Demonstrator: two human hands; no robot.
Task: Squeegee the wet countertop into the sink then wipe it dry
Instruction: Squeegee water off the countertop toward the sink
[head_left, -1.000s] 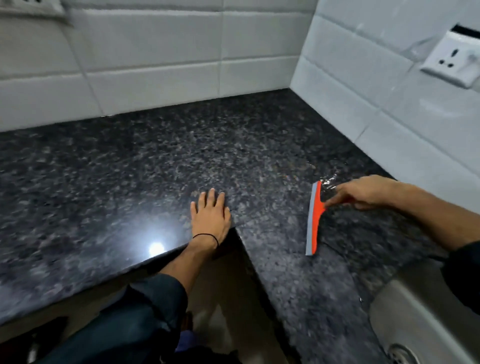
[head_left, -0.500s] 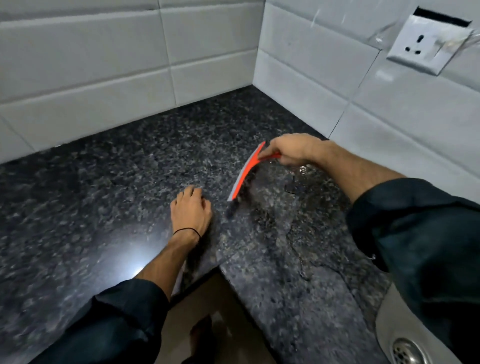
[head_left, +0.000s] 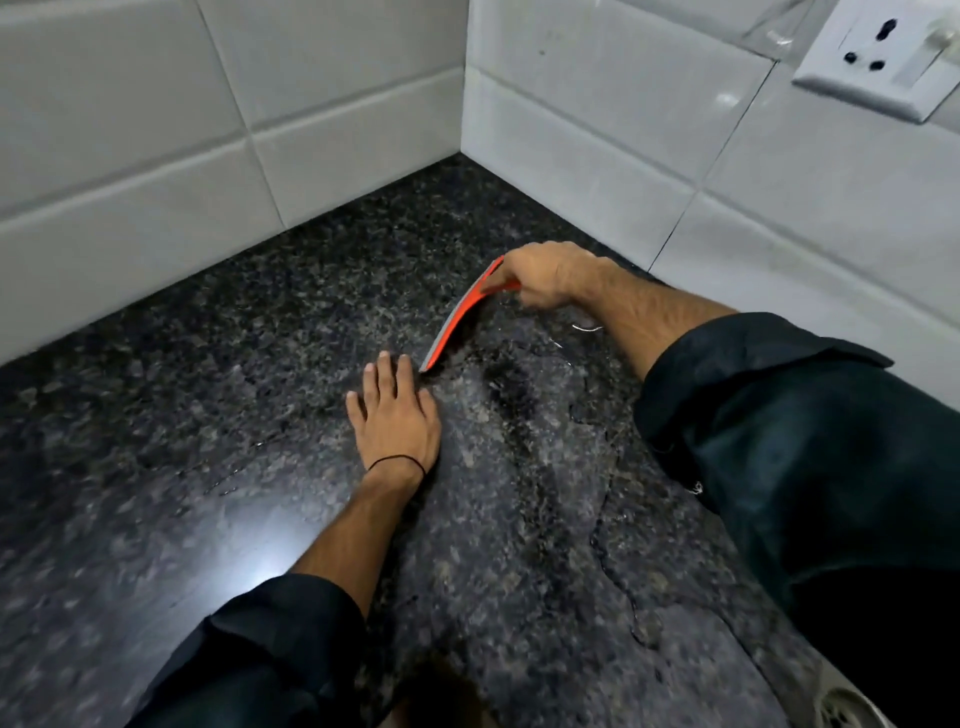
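A dark speckled granite countertop (head_left: 218, 426) fills the corner, with a wet film and water edges on its right half. My right hand (head_left: 545, 275) grips the handle of an orange squeegee (head_left: 457, 317) whose grey blade rests tilted on the stone near the corner. Flat on the counter lies my left hand (head_left: 397, 415), fingers spread, its fingertips almost touching the blade's lower end. A steel sink drain (head_left: 847, 704) shows at the bottom right, mostly hidden by my right sleeve.
White tiled walls (head_left: 156, 156) meet at the back corner. A wall socket (head_left: 883, 57) sits on the right wall, high up. The counter's inner front edge (head_left: 415, 670) drops away at bottom centre.
My right hand has carried the squeegee from near the sink up toward the back corner. The left hand has stayed planted on the stone. The view has shifted closer to the corner.
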